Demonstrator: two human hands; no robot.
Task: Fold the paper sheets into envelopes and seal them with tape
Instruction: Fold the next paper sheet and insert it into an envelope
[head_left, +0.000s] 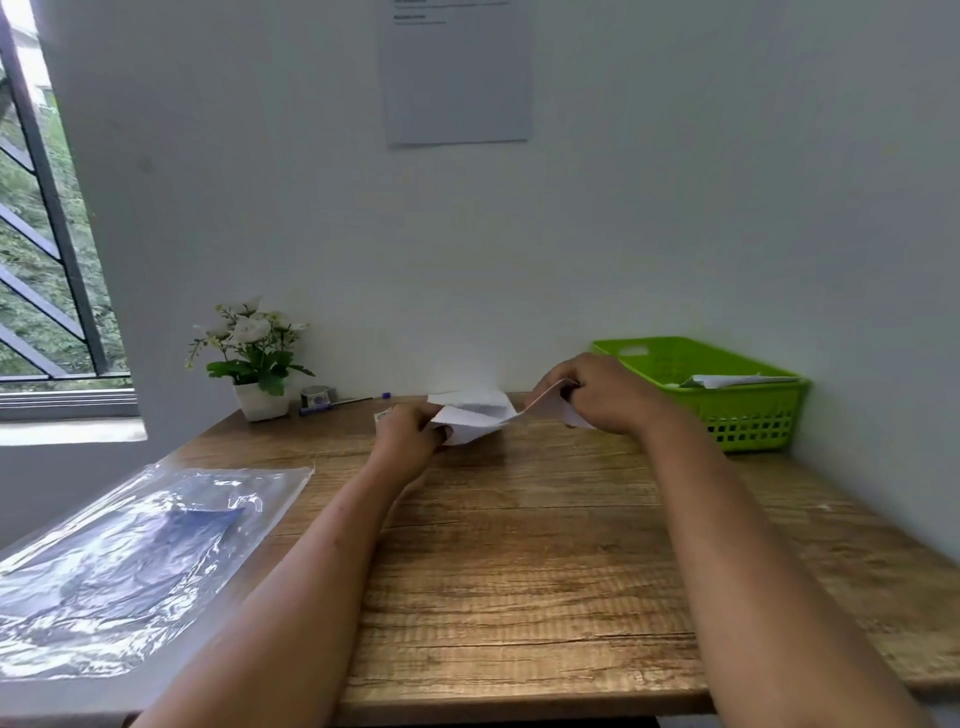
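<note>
Forearms: left forearm (291, 571) and right forearm (753, 545), both bare, stretched away from the camera across the wooden table (519, 597), well apart.
Left hand (410, 434): fingers curled, gripped the left end of the paper sheet (480, 413), down low near the tabletop.
Right hand (597, 395): knuckles up, fingers curled in, pinched the right edge of that same sheet, held a bit higher than the left.
Paper sheet: white, already creased and partly folded, stretched between both hands at the far side of the table, close to the wall; honestly couldn't tell if the underside touched the wood.
Tape roll (315, 397): small, sat left of the hands by the wall, not touched by either hand.
Pen (337, 404): lay just beside the tape roll, along the back edge.
Plant pot (260, 400): white, with white flowers and green leaves, further left in the back corner.
Green basket (748, 415): plastic, just behind the right hand against the wall, with folded white papers (727, 381) inside.
Plastic bag (130, 561): clear and crinkly, lay flat on the near left of the table, something dark blue inside.
Wall sheet (457, 78): pale page stuck on the wall above the hands, text too small to read.
Window (47, 234): far left, dark bars, greenery outside.
</note>
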